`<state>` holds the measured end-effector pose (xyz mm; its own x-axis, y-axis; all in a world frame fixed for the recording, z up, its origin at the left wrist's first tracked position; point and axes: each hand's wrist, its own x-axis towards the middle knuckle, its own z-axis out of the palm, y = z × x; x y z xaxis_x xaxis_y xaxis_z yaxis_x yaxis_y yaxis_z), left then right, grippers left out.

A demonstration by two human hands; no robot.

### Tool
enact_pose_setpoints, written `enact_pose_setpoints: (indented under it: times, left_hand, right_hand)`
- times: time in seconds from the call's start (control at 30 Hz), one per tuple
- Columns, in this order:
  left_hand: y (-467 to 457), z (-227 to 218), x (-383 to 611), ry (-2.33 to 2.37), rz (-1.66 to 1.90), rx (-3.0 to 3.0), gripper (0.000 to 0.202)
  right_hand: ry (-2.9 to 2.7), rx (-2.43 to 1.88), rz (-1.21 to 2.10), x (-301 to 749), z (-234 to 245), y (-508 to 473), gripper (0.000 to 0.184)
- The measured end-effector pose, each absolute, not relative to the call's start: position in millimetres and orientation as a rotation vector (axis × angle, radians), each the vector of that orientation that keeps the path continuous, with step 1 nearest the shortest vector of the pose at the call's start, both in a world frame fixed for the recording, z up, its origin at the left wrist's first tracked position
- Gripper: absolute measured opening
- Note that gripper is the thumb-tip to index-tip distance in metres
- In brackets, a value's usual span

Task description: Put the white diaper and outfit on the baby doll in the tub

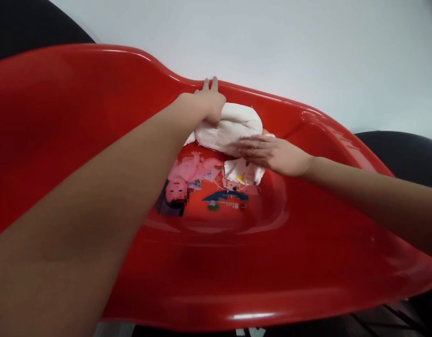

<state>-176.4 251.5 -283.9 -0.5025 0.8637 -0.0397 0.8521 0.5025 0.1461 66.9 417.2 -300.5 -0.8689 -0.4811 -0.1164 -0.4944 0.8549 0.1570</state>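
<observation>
A large red plastic tub fills most of the view, with a printed picture on its bottom. A bunched white cloth lies against the tub's far wall. My left hand reaches across and presses on the top left of the cloth, two fingers sticking up over the far rim. My right hand lies flat on the lower right part of the cloth, fingers stretched out and pointing left.
A white wall rises behind the tub. Dark rounded shapes show at the top left and at the right. The tub's near rim runs along the bottom of the view.
</observation>
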Motion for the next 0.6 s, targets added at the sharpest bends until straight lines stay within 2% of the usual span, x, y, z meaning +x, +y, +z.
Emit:
enact_pose_setpoints:
  times: [0.17, 0.33, 0.47, 0.53, 0.6]
  left_hand:
    - [248.2, -276.4, -165.2, 2.654, 0.152, 1.459, 0.088]
    - [247.8, -276.2, -163.3, 2.663, 0.099, 1.491, 0.071]
    - [252.4, -282.8, -173.0, 2.67, 0.115, 1.506, 0.073]
    - [254.5, -285.7, -178.4, 2.658, 0.157, 1.507, 0.076]
    - [256.1, -288.1, -182.6, 2.643, 0.204, 1.513, 0.082]
  right_hand:
    - [3.197, -0.623, 0.201, 56.4, -289.5, 418.7, 0.06]
    - [3.112, -0.419, 0.136, 101.8, -315.9, 445.0, 0.066]
    - [2.996, -0.254, -0.101, 149.2, -311.0, 447.3, 0.075]
    - [2.98, -0.129, -0.254, 164.9, -297.5, 437.4, 0.073]
    - [2.94, 0.028, -0.425, 173.6, -282.5, 424.8, 0.062]
